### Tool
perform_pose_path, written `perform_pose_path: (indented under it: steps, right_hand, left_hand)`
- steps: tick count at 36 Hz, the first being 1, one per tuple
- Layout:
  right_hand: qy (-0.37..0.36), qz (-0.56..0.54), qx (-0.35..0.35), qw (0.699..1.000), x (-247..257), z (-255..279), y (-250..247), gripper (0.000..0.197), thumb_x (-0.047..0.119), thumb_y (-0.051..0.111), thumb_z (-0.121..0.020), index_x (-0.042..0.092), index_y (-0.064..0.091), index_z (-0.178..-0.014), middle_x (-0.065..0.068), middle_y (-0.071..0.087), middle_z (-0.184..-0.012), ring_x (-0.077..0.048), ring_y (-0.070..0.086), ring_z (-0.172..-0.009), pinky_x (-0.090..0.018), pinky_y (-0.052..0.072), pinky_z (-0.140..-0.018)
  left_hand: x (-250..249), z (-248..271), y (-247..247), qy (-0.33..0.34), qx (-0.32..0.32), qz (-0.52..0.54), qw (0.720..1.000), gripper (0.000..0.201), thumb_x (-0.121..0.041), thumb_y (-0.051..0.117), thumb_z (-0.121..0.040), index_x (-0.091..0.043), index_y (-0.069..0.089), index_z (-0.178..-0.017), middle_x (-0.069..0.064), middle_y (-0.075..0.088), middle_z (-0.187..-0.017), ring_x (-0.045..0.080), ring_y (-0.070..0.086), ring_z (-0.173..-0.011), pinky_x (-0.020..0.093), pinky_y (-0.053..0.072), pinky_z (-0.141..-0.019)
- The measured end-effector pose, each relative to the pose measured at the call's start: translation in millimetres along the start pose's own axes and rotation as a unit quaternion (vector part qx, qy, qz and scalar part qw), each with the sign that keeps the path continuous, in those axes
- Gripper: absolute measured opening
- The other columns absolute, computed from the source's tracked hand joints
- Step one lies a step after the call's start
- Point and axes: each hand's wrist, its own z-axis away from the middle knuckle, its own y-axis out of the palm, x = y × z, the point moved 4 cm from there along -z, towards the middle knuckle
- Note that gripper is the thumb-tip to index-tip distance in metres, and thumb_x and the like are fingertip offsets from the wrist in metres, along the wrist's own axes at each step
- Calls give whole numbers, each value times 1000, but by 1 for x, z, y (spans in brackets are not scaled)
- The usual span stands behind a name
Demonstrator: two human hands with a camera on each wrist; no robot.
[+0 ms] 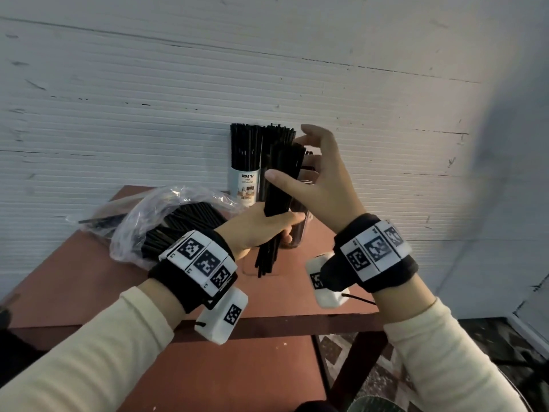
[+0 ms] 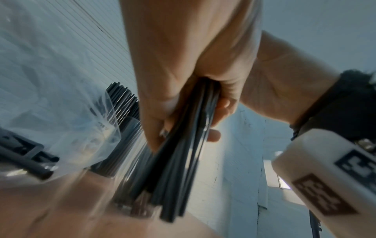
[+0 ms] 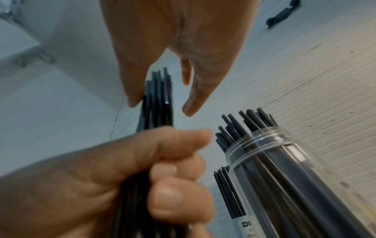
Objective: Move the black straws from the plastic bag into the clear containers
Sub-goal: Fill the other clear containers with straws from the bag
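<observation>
At the desk's (image 1: pixel 208 367) left rear corner lies the bag (image 1: pixel 154 215), crumpled and open, with a heap of black straws (image 1: pixel 190 221) still inside; one loose straw (image 1: pixel 98 220) pokes out toward the left edge. To its right, against the wall (image 1: pixel 267 69) along the rear edge, stand the containers: a labelled one (image 1: pixel 244 179) packed full of straws, a second (image 1: pixel 274 138) just beside it, also full, and a third (image 3: pixel 284 161) nearer the right edge, partly filled, its threaded mouth open. That makes three containers that can be told apart. In front of them the left hand (image 1: pixel 261 230) holds a bundle (image 1: pixel 282 185) upright, its grip closed round the lower half, the bundle's foot clear of the desk. The right hand (image 1: pixel 315 179) is at the bundle's top, fingers (image 3: pixel 193 103) spread and loose, thumb touching the straws, its grip unclosed. The near half of the desk is bare wood up to the front edge.
</observation>
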Motion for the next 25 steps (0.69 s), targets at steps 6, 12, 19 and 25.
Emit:
perform_pose_path:
  steps: [6,12,19,25]
  right_hand:
    - [41,34,220,974,1,6,3,49,48,77,-74,25,61,-115,2,64,-103,-5,61,-93,-20,51,-82]
    - [-8,-11,195,981,0,15,11,6,8,68,-85,4,68,-80,-7,68,-77,-16,66,-75,-27,53,-74]
    - [-6,-37,16,999,0,-18,-21,16,4,64,-84,4,59,-69,-1,57,-64,-7,56,-62,-19,48,-61]
    - [35,-38,-133,990,-10,-67,-61,16,10,64,-80,4,57,-68,3,50,-59,-7,47,-52,-20,40,-50]
  left_hand:
    - [-30,12,7,87,101,-9,991,33,-21,65,-92,-24,61,-59,-3,57,-59,12,58,-61,37,54,-73]
    - [-25,17,18,55,147,54,986,26,-2,70,-87,-14,62,-65,7,56,-58,17,56,-57,38,51,-69]
    - [-23,-7,0,106,-86,9,991,77,-30,90,-67,-25,40,-126,2,61,-114,11,63,-103,27,56,-83]
    - [-18,-55,-18,88,-173,-42,980,135,-46,92,-53,-29,2,-151,0,21,-153,13,25,-142,36,23,-118]
